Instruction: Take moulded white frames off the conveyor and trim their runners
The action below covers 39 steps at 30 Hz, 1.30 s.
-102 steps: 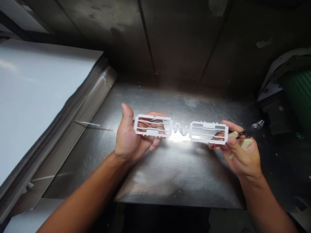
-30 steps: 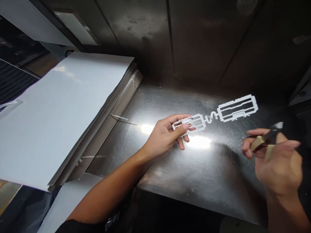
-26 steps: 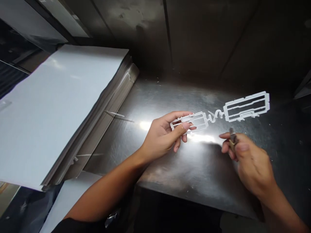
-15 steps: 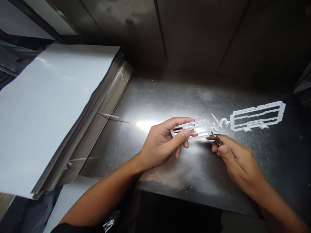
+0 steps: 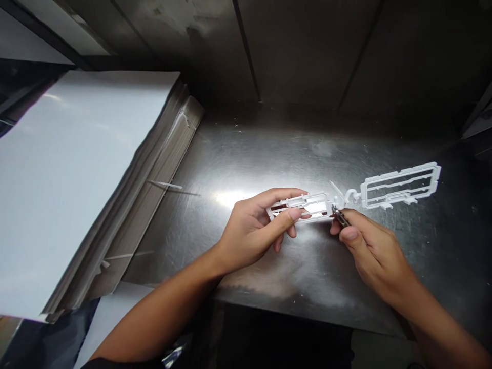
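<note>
My left hand (image 5: 261,225) is closed on a white plastic frame (image 5: 318,206), thumb on top and fingers behind. A curved white sprue (image 5: 350,195) with a pointed spur joins it to a second white plastic frame (image 5: 400,185), which sticks out to the right above the table. My right hand (image 5: 369,241) is wrapped round a small pair of metal nippers (image 5: 341,218). The nippers' jaws are at the joint between the near frame's right end and the sprue. Whether the blades touch the plastic is too small to tell. The nippers' handles are mostly hidden in my palm.
A scratched metal table (image 5: 269,154) lies under my hands, with small white scraps on it. At the left stands a tall stack of white sheets (image 5: 96,138), thin strips poking from its side. A dark metal wall (image 5: 300,51) rises behind the table.
The nippers' jaws have come up to the joint by the left frame's end. Both hands keep their hold. The whole view has shifted slightly.
</note>
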### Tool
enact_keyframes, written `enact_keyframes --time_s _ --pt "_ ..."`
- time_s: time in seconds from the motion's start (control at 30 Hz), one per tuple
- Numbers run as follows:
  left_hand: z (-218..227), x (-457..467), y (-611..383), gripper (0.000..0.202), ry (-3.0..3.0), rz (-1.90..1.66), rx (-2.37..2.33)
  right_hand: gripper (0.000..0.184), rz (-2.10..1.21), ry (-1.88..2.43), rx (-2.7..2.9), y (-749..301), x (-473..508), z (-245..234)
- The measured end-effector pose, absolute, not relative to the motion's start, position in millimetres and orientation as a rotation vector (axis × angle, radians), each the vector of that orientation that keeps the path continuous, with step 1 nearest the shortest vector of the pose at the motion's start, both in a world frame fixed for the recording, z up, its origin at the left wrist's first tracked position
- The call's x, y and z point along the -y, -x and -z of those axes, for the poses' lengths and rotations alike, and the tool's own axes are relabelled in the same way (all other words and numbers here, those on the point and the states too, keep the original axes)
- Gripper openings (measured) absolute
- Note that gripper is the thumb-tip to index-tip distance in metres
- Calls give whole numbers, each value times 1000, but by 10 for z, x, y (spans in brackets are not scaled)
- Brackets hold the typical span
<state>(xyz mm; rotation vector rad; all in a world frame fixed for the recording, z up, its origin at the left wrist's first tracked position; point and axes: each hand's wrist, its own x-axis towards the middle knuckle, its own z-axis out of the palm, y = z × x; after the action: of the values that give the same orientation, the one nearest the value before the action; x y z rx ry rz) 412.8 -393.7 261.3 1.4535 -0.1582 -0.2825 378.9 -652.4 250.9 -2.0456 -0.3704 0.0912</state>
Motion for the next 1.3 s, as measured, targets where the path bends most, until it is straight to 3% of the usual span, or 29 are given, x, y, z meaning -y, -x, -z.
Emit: enact_keyframes --time_s 0.53,0.87,1.1,1.3 --pt "-2591 3948 -4133 24 -1464 243 202 39 53 2183 460 -3771 6527 -2482" --pt "-2591 3897 -4184 26 -1670 184 266 47 139 2332 552 -3781 6487 -2430" --pt "-2615 3852 -4241 42 -2088 103 465 62 220 2608 797 -3582 6186 -2252" --pt "-2443 3974 -4297 32 -2112 193 689 64 211 2673 899 -3493 6104 -2159"
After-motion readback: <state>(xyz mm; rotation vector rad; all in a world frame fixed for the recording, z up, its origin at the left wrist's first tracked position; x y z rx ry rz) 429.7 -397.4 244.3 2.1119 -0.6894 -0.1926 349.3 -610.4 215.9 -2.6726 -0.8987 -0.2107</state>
